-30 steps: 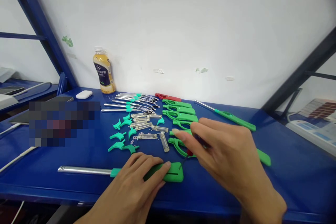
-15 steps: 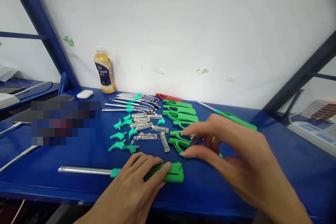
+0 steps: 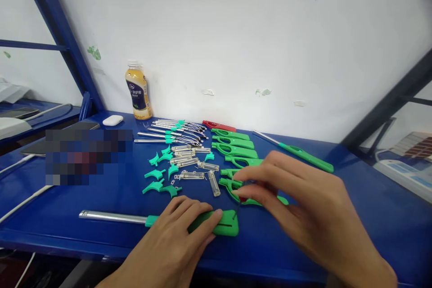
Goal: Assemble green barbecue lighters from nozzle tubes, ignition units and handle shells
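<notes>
Evidently, the left hand (image 3: 184, 234) was clamped over a green lighter (image 3: 229, 227), its fingers folded down on the body with hardly any gap, keeping it flat near the front edge of the surface (image 3: 357, 184). The lighter's metal tube (image 3: 114, 218) pointed toward the left edge. On the right hand (image 3: 300, 202), the fingers were pinched together on a thin screwdriver (image 3: 237, 209), its handle mostly hidden; the slanting shaft reached the lighter's end farther from the tube. Behind, green shells (image 3: 238, 151) lay in a row running to the back edge, a red shell (image 3: 221, 127) rearmost. Just left were clear tanks (image 3: 213, 183), teal triggers (image 3: 155, 174) and wired rods (image 3: 150, 141). A yellow bottle (image 3: 139, 96) stood upright by the back edge, toward the left corner.
</notes>
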Tool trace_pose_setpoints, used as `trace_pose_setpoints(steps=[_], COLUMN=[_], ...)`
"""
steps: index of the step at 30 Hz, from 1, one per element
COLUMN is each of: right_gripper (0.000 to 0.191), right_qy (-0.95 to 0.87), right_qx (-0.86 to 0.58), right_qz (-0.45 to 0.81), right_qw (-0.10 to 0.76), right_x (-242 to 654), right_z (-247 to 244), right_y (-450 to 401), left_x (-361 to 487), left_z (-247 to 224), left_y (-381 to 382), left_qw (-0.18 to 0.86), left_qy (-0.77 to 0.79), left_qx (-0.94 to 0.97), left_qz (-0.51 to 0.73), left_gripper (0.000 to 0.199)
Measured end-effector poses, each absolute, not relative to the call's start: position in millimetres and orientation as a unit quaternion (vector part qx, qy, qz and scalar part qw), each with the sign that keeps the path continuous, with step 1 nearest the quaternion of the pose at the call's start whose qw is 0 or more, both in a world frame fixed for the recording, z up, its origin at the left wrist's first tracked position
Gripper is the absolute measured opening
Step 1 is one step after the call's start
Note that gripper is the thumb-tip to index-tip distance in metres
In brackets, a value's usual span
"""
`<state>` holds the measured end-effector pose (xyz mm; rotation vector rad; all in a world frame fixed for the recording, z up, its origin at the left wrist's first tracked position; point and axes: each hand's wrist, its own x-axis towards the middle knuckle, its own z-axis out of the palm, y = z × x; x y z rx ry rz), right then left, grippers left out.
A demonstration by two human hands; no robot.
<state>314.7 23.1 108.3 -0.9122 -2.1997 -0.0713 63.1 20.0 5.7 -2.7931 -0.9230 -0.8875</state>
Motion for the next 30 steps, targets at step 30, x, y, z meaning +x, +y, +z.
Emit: trace_pose_setpoints(steps=[30], right_gripper=[0.013], right_qy=[-0.825], right_qx=[-0.401], right_qz=[0.077], right_qw=[0.391], right_x=[323.2], right_z=[108.6], right_y=[18.0], left_x=[58.1], left_z=[2.7], left_y=[17.8], left_qw=[0.069], left_qy=[-0.306], left_qx=[-0.910], left_qz=[-0.270], left_gripper=[0.038])
